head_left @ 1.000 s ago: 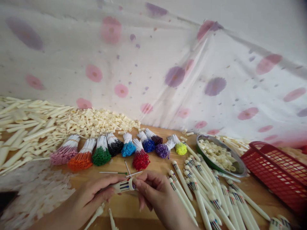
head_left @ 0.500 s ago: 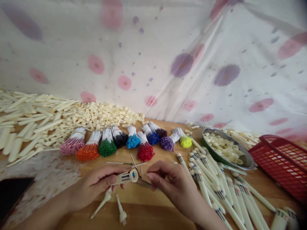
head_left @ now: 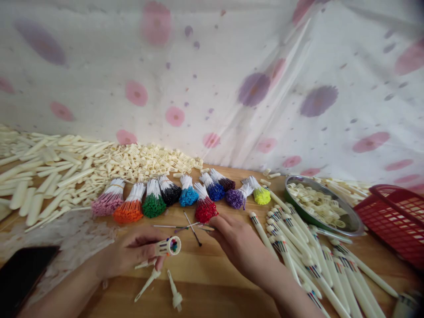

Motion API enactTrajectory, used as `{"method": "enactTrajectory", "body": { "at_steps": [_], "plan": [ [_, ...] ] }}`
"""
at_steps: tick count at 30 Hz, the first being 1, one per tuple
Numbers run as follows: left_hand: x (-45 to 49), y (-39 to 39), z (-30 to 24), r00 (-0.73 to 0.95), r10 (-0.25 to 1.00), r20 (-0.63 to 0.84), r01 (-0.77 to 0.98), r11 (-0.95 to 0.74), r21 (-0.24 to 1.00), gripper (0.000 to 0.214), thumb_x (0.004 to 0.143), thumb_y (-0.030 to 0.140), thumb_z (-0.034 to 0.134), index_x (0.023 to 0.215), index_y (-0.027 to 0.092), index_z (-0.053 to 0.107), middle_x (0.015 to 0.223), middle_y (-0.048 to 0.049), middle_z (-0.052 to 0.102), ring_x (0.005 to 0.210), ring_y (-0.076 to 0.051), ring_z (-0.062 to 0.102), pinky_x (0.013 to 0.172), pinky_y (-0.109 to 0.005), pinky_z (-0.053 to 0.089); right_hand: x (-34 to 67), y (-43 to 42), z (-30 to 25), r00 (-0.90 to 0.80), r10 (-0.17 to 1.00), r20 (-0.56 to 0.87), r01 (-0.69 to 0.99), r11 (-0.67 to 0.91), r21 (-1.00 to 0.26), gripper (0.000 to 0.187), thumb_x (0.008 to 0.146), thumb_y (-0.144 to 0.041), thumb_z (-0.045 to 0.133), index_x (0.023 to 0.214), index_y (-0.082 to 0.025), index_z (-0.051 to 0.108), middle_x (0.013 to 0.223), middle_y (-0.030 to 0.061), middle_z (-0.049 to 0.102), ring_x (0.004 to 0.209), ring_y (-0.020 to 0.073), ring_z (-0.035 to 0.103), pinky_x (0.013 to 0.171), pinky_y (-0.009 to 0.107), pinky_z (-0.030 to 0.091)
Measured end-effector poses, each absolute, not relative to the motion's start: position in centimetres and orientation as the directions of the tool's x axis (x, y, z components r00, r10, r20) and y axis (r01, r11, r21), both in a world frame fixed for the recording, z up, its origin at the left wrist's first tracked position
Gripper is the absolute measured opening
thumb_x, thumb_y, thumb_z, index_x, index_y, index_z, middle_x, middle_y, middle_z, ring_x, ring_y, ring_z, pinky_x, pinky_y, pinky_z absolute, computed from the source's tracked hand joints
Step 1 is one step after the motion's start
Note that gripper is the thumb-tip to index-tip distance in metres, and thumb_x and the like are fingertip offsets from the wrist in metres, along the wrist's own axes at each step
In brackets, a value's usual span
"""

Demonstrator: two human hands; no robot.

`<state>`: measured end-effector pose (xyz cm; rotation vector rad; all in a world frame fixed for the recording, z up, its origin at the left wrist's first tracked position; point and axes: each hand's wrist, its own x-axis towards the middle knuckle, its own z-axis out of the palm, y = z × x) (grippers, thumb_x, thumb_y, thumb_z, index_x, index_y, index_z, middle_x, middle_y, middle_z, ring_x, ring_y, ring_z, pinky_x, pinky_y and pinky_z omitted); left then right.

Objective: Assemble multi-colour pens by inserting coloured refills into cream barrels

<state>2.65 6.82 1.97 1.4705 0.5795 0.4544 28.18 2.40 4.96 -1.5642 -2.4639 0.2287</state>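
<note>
My left hand (head_left: 129,254) is closed around a cream multi-colour pen barrel (head_left: 168,246), its open end showing several coloured refill tips. My right hand (head_left: 233,240) reaches forward over the wooden table (head_left: 212,282), its fingertips touching loose thin refills (head_left: 185,227) just in front of the red refill bundle (head_left: 205,208). Whether the fingers pinch one I cannot make out. Bundles of refills lie in a row: pink (head_left: 107,204), orange (head_left: 129,211), green (head_left: 153,205), black (head_left: 169,194), light blue (head_left: 188,196), dark blue (head_left: 214,190), purple (head_left: 236,198), yellow-green (head_left: 261,194).
Assembled pens (head_left: 311,260) lie heaped at the right. A metal bowl (head_left: 351,223) of cream clips and a red basket (head_left: 397,221) stand beyond them. Cream barrels (head_left: 43,176) and small parts (head_left: 149,161) are piled at the back left. Two cream pen tips (head_left: 162,287) lie near me. A dark phone (head_left: 23,274) is lower left.
My right hand left the barrel's end and moved forward to the loose refills by the red bundle. My left hand kept the barrel, turning its open end more toward me.
</note>
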Motion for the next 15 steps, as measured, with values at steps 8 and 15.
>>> {"method": "enactTrajectory", "body": {
  "at_steps": [8,15],
  "plan": [
    [2.8,6.6,1.1,0.82,0.556,-0.137,0.099,0.097,0.99,0.05,0.078,0.061,0.051,0.085,0.015,0.07,0.052,0.0005,0.057,0.047,-0.01,0.04,0.048,-0.021,0.028,27.3,-0.1,6.6,-0.553,0.615,0.562,0.566,0.772,-0.289,0.018,0.088,-0.011,0.052,0.105,-0.013,0.055,0.088,0.0055,0.067,0.079,0.0157,0.055,0.069,0.026,0.045],
    [2.8,6.4,0.9,0.834,0.533,-0.143,0.111,0.092,0.99,0.054,0.079,0.061,0.048,0.095,0.013,0.069,0.051,0.0003,0.056,0.046,-0.01,0.038,0.047,-0.022,0.026,26.9,0.4,6.2,-0.511,0.612,0.604,0.609,0.753,-0.248,0.012,0.091,-0.018,0.048,0.096,-0.014,0.059,0.078,0.0046,0.068,0.068,0.0145,0.056,0.058,0.026,0.044]
  ]
}}
